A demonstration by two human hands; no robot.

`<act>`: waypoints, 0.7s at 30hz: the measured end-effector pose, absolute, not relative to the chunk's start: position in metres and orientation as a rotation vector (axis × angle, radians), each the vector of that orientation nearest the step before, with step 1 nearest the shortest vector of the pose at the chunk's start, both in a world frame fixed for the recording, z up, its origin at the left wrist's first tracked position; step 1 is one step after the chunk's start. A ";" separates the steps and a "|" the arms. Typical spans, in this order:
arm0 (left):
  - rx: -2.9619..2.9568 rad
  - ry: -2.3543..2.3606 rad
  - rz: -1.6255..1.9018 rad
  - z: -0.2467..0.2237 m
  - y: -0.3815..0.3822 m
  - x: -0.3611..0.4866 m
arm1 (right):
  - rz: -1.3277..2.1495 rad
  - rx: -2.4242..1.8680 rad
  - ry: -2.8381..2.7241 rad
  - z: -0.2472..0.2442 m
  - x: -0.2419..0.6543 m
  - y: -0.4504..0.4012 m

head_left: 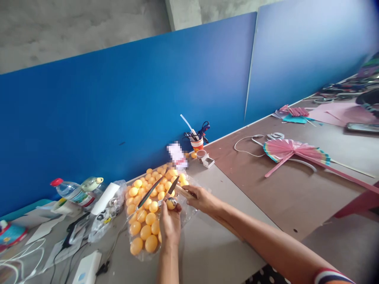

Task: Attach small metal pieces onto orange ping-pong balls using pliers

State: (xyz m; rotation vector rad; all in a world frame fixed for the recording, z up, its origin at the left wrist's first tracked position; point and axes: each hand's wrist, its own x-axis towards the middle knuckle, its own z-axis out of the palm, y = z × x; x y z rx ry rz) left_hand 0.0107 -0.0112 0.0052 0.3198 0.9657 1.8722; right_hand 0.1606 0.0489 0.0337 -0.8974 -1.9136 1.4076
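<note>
My left hand (170, 225) is closed around a small orange ball (171, 203) with a silvery, dark-patterned patch, held between thumb and fingers. In my right hand (204, 200) is the wooden handle of a small knife (173, 186). Its dark blade points up and away, just above the ball; whether the two touch I cannot tell. Under and behind both hands lies a clear plastic bag of several orange table tennis balls (145, 232). A long, thin dark-green tool (150, 192) rests across the bag, its kind unclear.
On the left are a red-capped bottle (72, 192), a paper roll (105, 198), cables (20, 256) and a white power bank-like box (87, 268). Behind stand a cup of tools (197, 145) and a small open box (208, 160). A pink paper fan (291, 152) lies right. A blue partition (124, 106) borders the table.
</note>
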 end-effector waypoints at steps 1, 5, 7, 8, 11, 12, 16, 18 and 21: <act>0.301 0.969 1.879 0.005 -0.011 0.011 | 1.414 -0.874 -1.908 0.033 0.161 0.050; 0.270 0.955 1.866 0.006 -0.012 0.010 | 1.419 -0.854 -1.929 0.031 0.161 0.051; 0.284 0.949 1.860 0.006 -0.013 0.009 | 1.442 -0.856 -1.918 0.032 0.161 0.051; 0.286 0.951 1.861 0.006 -0.013 0.008 | 1.454 -0.856 -1.906 0.033 0.161 0.050; 0.270 0.957 1.872 0.004 -0.012 0.006 | 1.452 -0.864 -1.888 0.035 0.161 0.048; 0.265 0.956 1.875 0.003 -0.012 0.005 | 1.437 -0.875 -1.900 0.036 0.161 0.047; 0.260 0.961 1.890 -0.001 -0.011 0.003 | 1.394 -0.912 -1.967 0.037 0.161 0.045; 0.269 0.958 1.896 -0.001 -0.011 0.004 | 1.387 -0.909 -1.956 0.036 0.160 0.045; 0.278 0.955 1.904 0.003 -0.011 0.005 | 1.353 -0.910 -1.946 0.033 0.159 0.044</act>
